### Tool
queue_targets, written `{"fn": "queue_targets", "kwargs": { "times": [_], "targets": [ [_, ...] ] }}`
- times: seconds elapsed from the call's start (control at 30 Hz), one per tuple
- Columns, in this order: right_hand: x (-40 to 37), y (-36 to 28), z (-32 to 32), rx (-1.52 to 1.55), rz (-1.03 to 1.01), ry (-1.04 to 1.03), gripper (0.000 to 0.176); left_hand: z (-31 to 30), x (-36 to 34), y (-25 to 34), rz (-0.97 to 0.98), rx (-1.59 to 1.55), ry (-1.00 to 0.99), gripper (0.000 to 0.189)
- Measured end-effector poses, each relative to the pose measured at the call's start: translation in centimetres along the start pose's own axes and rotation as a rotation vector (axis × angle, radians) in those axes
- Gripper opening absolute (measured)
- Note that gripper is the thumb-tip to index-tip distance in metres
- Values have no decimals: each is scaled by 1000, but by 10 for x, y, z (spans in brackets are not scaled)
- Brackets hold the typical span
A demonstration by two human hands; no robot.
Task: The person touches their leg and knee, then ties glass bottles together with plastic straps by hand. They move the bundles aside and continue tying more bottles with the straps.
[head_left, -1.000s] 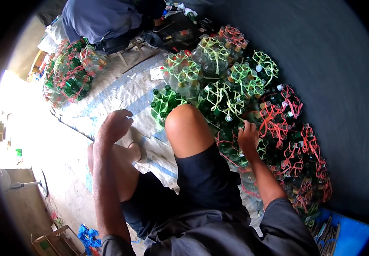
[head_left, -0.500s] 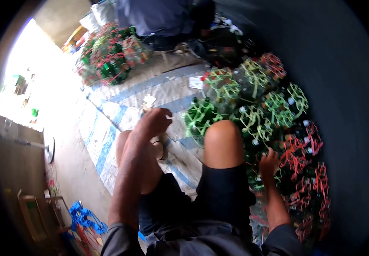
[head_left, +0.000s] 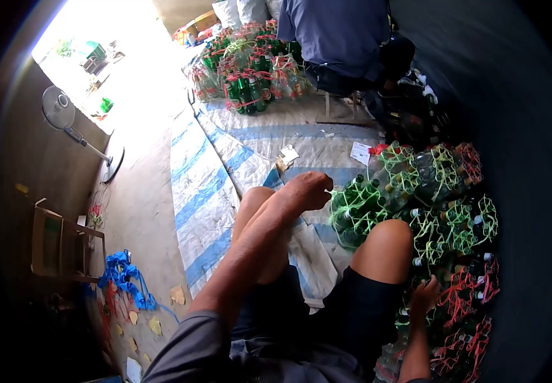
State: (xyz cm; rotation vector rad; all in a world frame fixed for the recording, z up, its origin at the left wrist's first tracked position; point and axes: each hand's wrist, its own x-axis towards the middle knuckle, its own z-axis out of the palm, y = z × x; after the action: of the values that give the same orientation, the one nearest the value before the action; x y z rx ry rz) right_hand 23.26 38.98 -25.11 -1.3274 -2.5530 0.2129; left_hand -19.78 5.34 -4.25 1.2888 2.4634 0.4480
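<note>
My left hand (head_left: pixel 312 190) is raised over my bent knees, its fingers curled in; whatever they may hold is hidden. Just right of it stands a bundle of green glass bottles (head_left: pixel 357 205), tied with light green plastic string. Down by my right thigh, my right hand (head_left: pixel 423 297) hovers at the edge of the tied bottles, fingers partly spread and nothing visible in them. Around it are clear bottles with green string (head_left: pixel 445 233) and dark bottles with red string (head_left: pixel 458 297).
A person in a blue shirt (head_left: pixel 336 38) sits on a low stool ahead. More tied bottles (head_left: pixel 247 76) stand beside them. A striped blue and white sheet (head_left: pixel 202 210) covers the floor. At left are a fan (head_left: pixel 59 107), a wooden chair (head_left: pixel 65 246) and blue strapping (head_left: pixel 123 277).
The view has swung left and up, so the scene sits further right and lower, and the fan shows more fully. My left hand's fingers look more tightly curled.
</note>
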Motion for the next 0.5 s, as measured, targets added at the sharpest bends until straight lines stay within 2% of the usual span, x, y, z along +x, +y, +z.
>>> {"fn": "queue_targets", "kwargs": {
  "times": [0.23, 0.33, 0.5],
  "targets": [
    [0, 0, 0, -8, -5, 2, 44, -4, -2, 4, 4, 22, -6, 24],
    [-1, -2, 0, -2, 0, 0, 44, 3, 0, -3, 37, -42, 47, 18],
    [-2, -1, 0, -30, -22, 18, 44, -2, -2, 2, -14, -17, 2, 23]
  ]
}}
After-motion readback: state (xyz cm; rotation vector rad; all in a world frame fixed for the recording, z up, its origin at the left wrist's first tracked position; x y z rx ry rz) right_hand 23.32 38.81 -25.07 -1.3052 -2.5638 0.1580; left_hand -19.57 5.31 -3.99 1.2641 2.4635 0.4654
